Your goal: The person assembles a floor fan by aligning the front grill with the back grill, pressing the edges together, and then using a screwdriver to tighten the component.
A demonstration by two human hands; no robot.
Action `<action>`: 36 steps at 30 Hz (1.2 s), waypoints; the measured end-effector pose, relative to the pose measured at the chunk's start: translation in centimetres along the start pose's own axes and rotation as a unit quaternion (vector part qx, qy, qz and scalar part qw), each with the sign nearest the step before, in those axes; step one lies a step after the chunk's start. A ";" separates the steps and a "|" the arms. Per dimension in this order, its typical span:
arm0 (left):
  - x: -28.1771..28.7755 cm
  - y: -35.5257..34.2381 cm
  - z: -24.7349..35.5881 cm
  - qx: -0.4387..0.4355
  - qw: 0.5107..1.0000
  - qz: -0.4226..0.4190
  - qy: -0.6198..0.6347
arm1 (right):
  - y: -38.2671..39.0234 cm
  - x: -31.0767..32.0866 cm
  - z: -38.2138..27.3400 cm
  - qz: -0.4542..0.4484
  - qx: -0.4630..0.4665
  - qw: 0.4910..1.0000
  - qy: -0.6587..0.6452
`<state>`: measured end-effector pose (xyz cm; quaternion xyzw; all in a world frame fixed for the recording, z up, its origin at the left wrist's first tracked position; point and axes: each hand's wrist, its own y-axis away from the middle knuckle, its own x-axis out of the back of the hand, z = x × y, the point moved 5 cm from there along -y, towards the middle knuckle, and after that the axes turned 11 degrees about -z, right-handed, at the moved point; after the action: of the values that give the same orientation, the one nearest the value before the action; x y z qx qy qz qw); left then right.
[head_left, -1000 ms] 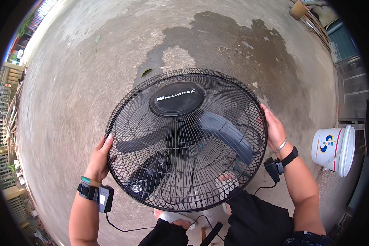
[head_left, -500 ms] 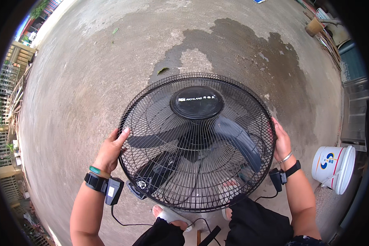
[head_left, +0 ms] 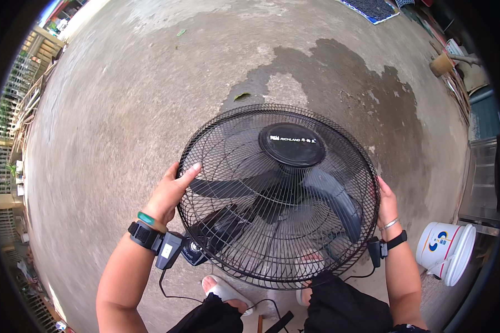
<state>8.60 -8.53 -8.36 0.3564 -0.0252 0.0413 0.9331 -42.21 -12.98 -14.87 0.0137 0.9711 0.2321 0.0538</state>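
Note:
A large black fan [head_left: 291, 144] with a round wire guard and oval hub cap fills the lower middle. My left hand [head_left: 171, 195] grips the guard's left rim, thumb on top. My right hand [head_left: 389, 204] holds the right rim, fingers partly hidden behind it. Dark blades [head_left: 334, 202] show through the mesh. A black housing with a silver knob [head_left: 194, 247] pokes out at the lower left. I wear black strapped devices with cables on both wrists. My sandalled feet [head_left: 226, 291] and dark clothing are below the fan.
Grey concrete [head_left: 111, 122] has a wet patch [head_left: 383, 105] and a leaf. A white bucket [head_left: 439, 252] is at the lower right. A blue-edged mat [head_left: 366, 8] lies at the top. Sticks and a bamboo container [head_left: 441, 65] line the right side, railings [head_left: 5, 127] the left.
My view has swung slightly, so ground and bucket sit further right or lower, and the mat appears. The fan and both hands have shifted rightward in view, and more of the housing shows.

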 end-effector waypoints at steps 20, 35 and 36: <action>-1.7 0.3 2.4 -0.037 0.997 -0.035 0.063 | 3.1 1.9 0.2 -0.021 -0.032 0.999 -0.007; -1.8 0.3 2.6 -0.019 0.997 -0.061 0.035 | 3.5 3.0 0.2 -0.058 -0.137 0.986 0.077; -1.7 0.1 2.6 -0.017 0.998 -0.054 0.032 | 3.8 2.8 -0.2 -0.054 -0.138 0.986 0.077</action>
<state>6.88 -10.27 -6.50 0.3398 0.0227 0.0021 0.9402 -44.97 -9.51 -13.28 -0.0645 0.9304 0.3608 -0.0071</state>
